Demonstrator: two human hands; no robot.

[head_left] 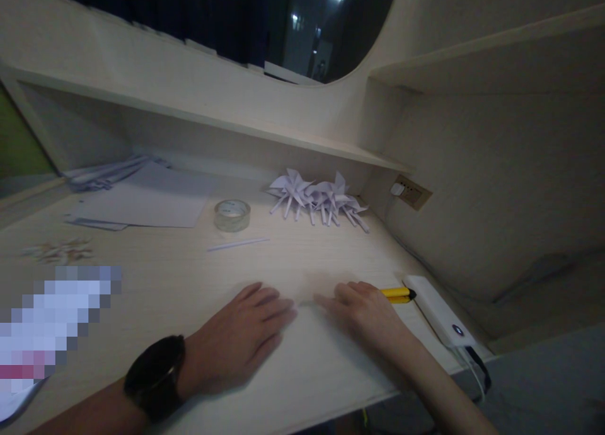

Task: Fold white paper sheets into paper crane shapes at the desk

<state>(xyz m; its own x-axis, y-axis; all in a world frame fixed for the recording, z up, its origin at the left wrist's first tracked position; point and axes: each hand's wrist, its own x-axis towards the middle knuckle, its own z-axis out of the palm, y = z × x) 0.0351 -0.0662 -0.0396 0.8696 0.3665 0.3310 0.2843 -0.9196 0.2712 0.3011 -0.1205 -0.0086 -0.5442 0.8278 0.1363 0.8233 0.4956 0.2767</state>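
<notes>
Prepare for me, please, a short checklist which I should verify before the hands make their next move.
1. Left hand is away from the tape roll: ok, they are apart.
2. Something is held between left hand and right hand: cannot tell, the fingertips are blurred.
3. Yellow tool is fully visible: not ok, the right hand hides part of it.
4. Paper stick lies uncovered: ok, in front of the tape roll.
5. Paper pinwheels are away from both hands: ok, grouped toward the back of the desk.
</notes>
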